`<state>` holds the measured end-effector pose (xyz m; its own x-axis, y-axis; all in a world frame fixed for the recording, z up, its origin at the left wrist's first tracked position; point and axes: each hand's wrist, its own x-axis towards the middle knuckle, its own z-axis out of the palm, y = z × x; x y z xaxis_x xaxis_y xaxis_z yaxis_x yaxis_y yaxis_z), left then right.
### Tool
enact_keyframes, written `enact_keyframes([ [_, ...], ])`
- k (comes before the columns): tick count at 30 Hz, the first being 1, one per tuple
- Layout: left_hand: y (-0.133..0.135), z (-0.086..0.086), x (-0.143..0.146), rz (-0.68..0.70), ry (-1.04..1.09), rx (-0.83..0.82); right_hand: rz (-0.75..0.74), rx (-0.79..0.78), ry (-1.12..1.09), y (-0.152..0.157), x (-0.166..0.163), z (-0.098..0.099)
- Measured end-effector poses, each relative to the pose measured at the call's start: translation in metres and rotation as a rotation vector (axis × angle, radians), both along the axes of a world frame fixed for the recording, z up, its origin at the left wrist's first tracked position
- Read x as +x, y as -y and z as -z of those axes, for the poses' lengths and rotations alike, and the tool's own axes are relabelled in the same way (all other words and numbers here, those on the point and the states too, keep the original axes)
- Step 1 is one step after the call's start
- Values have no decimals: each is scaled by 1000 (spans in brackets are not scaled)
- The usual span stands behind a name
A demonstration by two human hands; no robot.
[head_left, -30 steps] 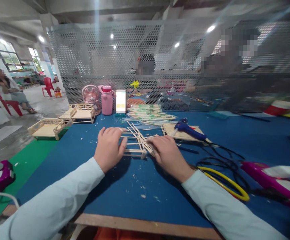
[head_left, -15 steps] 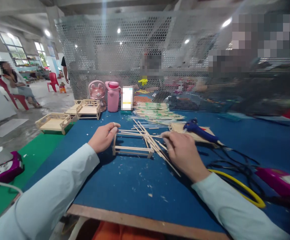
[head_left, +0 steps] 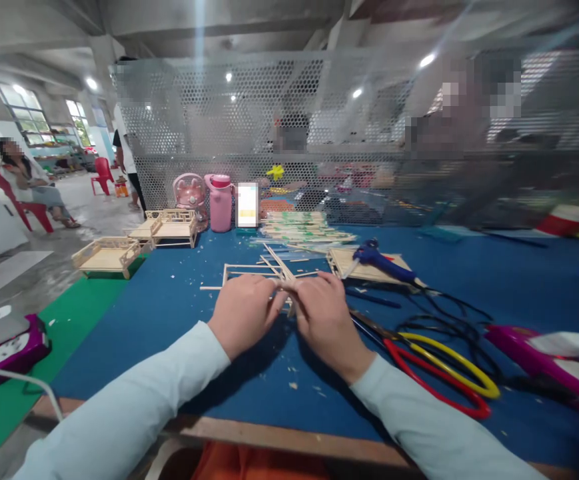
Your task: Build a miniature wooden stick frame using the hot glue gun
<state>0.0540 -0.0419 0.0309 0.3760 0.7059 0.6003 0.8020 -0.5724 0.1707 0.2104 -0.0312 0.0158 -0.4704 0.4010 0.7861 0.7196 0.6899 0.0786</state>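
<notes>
My left hand (head_left: 244,312) and my right hand (head_left: 325,319) meet over the middle of the blue table, their fingertips pinched close together. A thin wooden stick (head_left: 210,288) pokes out to the left from behind my left hand, and both hands grip it. Just beyond my hands stands a small wooden stick frame (head_left: 246,267), mostly hidden by them. Loose wooden sticks (head_left: 282,261) lie crossed behind my fingers. To the right, a blue glue gun (head_left: 384,259) rests on a flat wooden panel (head_left: 342,265). Scissors (head_left: 436,363) with red and yellow handles lie beside my right forearm.
Small wooden bed-like models (head_left: 106,255) stand at the left. A pink bottle (head_left: 220,205), a lit phone (head_left: 248,204) and a pile of sticks (head_left: 309,227) line the back, before a perforated screen (head_left: 179,100). Black cables (head_left: 449,313) run at the right. A person (head_left: 29,173) sits far left.
My hands have come together from the two ends of the stick frame and moved nearer to me, now pinching a stick. The view has shifted, uncovering the scissors' red handle.
</notes>
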Motion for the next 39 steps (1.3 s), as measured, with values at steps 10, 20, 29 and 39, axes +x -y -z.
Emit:
enact_keyframes([
  [10, 1, 2, -6, 12, 11, 10, -66, 65, 2, 3, -2, 1],
  [20, 1, 7, -14, 7, 172, 179, 553, -359, 163, 15, 78, -1],
  [29, 2, 10, -9, 72, 179, 260, 717, -416, 566, 11, 74, 2],
  [39, 1, 11, -8, 82, 194, 269, 864, -429, 599, 12, 63, -8],
])
